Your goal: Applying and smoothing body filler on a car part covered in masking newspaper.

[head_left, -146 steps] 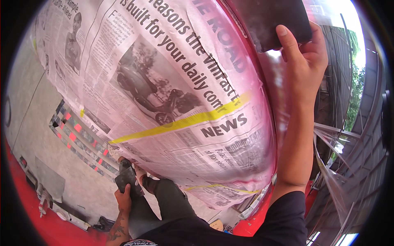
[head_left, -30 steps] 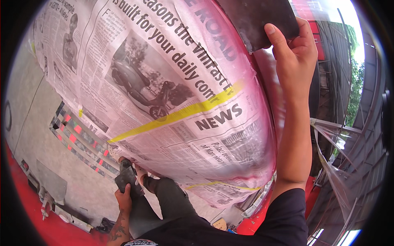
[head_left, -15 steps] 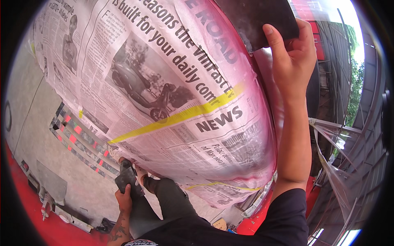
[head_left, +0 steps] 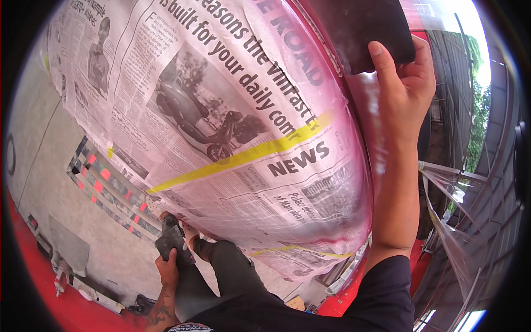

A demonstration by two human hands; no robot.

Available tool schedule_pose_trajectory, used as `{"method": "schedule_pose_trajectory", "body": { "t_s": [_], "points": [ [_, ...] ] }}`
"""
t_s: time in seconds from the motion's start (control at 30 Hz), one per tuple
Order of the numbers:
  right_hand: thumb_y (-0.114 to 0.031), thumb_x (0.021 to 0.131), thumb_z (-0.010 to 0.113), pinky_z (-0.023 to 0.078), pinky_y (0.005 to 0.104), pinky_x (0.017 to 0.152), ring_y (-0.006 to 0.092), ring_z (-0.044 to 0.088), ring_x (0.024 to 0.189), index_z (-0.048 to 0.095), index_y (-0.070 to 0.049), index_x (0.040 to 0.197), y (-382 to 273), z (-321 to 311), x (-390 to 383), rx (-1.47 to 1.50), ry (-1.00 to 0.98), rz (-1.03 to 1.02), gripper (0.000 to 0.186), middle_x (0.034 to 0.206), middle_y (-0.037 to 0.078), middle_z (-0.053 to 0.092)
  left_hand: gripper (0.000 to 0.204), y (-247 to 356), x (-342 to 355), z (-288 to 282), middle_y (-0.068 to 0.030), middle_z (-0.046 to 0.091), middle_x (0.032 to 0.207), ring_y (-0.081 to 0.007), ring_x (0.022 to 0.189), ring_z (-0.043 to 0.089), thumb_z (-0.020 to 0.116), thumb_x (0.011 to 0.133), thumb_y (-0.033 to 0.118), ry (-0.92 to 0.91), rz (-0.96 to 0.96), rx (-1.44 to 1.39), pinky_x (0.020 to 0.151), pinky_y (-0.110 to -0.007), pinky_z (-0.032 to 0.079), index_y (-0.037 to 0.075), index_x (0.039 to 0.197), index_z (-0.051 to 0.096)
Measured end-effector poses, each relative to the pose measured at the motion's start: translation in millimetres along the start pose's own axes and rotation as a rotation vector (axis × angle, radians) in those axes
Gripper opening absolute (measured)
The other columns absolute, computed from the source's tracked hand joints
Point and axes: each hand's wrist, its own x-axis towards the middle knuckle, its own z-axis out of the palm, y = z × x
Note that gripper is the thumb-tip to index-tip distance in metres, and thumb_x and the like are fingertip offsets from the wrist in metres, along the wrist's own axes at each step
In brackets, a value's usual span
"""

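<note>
A smooth black sheet (head_left: 368, 33), squared at its corners, is pinched between thumb and fingers of my right hand (head_left: 406, 88). It lies along a glossy reddish panel (head_left: 366, 94), beside the edge of the masking newspaper (head_left: 287, 221). That newspaper wraps a large curved body, is dusted pink towards its right side and is crossed by yellow masking tape (head_left: 238, 161). Low on the left, my left hand (head_left: 167, 269) grips a dark, block-like thing (head_left: 170, 242) whose kind I cannot make out. The far end of the black sheet is cut off by the picture's edge.
On the floor at left lies a slatted grating (head_left: 105, 185) in grey and red. A grey board (head_left: 69, 243) and a metal stand-like tool (head_left: 62, 274) are at lower left. Clear plastic sheeting (head_left: 442, 221) hangs from a metal frame (head_left: 456, 172) at right.
My right hand has shifted a little to the right and towards me, taking the black sheet with it. My left hand has stayed in place.
</note>
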Motion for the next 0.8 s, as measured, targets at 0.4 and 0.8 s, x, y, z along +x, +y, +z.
{"method": "schedule_pose_trajectory", "body": {
  "t_s": [0.4,0.8],
  "points": [
    [-0.008,0.087,0.073,0.049,0.0205,0.068,0.0073,0.063,0.078,0.057,0.002,0.109,2,1,-5,0.017,-0.03,0.053,0.029,0.089,0.005,0.068,0.031,-1,1,1,-0.0054,0.069,0.087,-0.0113,0.078,0.059,0.064,0.094,0.023,0.001,0.0,0.009,0.072,-0.029,0.048,-0.007,0.099,0.068],
    [-0.008,0.084,0.074,0.049,0.0212,0.056,0.0051,0.063,0.065,0.057,0.0,0.105,9,1,-10,-0.225,0.005,-0.17,0.029,0.083,0.007,0.069,0.03,3,0,3,-0.0059,0.069,0.087,-0.0121,0.078,0.059,0.064,0.094,0.023,0.003,0.021,0.013,0.072,-0.029,0.048,-0.007,0.099,0.068]
  ]
}}
